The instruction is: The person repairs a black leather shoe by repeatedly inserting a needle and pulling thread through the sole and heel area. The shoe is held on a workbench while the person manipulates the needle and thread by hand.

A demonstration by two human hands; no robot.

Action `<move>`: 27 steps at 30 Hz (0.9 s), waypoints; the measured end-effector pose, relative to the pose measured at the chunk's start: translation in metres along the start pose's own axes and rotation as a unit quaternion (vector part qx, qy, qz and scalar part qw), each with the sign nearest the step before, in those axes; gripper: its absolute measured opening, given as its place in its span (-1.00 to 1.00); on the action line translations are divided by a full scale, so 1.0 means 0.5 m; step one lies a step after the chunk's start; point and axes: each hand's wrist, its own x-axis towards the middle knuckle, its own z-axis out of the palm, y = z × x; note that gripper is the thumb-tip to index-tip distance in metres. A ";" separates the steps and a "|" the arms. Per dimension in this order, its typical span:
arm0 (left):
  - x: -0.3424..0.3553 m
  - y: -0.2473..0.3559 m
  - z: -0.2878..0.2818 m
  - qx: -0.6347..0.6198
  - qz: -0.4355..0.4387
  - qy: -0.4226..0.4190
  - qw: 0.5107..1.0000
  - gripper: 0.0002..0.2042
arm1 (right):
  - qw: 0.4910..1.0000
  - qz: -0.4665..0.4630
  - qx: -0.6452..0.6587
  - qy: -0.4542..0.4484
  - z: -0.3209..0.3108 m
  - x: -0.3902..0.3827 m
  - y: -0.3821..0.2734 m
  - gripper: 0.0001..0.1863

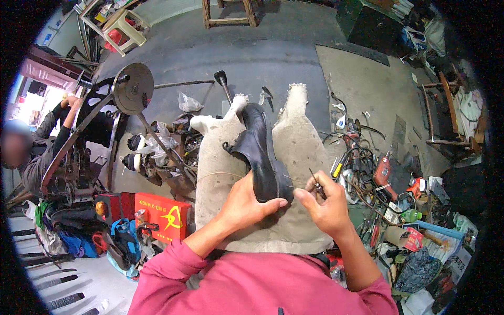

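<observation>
Because the black shoe [256, 144] at frame centre looks stiff-soled but softer above, its heel [284, 184] seems the surest hold. The left hand [249, 202] clasps it there; the right hand [329, 203] pinches a thin tool [318, 188].

Grey floor [262, 58]; white plastic stool [132, 34]; wooden frame [229, 22]; bright opening [38, 101] left.

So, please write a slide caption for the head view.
Left hand holds a black shoe, right hand a thin tool near its heel.
</observation>
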 end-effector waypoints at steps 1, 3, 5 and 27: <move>-0.003 -0.001 -0.002 0.002 0.001 -0.001 1.000 -0.45 | 1.000 -0.010 -0.018 -0.006 0.008 0.010 -0.001 -0.63; -0.008 -0.003 -0.006 -0.017 -0.013 -0.006 1.000 -0.50 | 0.996 -0.054 -0.066 -0.008 0.026 0.023 -0.006 -0.54; -0.012 -0.007 -0.007 -0.056 -0.038 -0.006 0.998 -0.53 | 0.993 -0.047 -0.105 0.013 0.041 0.027 -0.013 -0.52; -0.060 -0.017 -0.178 -0.442 0.099 0.078 0.888 -0.65 | 0.984 -0.083 -0.156 -0.001 0.071 0.000 -0.074 -0.52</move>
